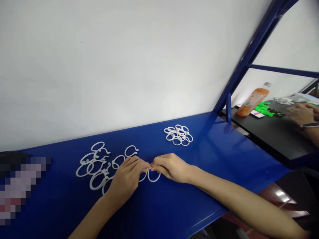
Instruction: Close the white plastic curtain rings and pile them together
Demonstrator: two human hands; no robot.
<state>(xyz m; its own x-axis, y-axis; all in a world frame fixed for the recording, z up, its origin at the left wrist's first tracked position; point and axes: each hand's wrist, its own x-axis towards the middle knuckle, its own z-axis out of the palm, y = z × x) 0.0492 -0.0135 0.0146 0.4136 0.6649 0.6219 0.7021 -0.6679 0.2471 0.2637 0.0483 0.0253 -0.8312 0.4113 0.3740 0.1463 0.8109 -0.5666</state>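
My left hand and my right hand meet low over the blue table, fingertips pinched close together. From beneath them shows the round part of a thin white ring, its top between both sets of fingers. Part of another white ring curves out under my left fingers. Which hand grips which ring end is hidden. Beside and behind my left hand lie several loose white rings with a gap and small knobbed ends, one of them an open ring on its own. Farther right rests a bunched cluster of white rings.
The blue tabletop runs along a white wall. A blue metal frame rises at the right. Beyond it, a black table holds an orange drink bottle and green pieces, near another person's hands.
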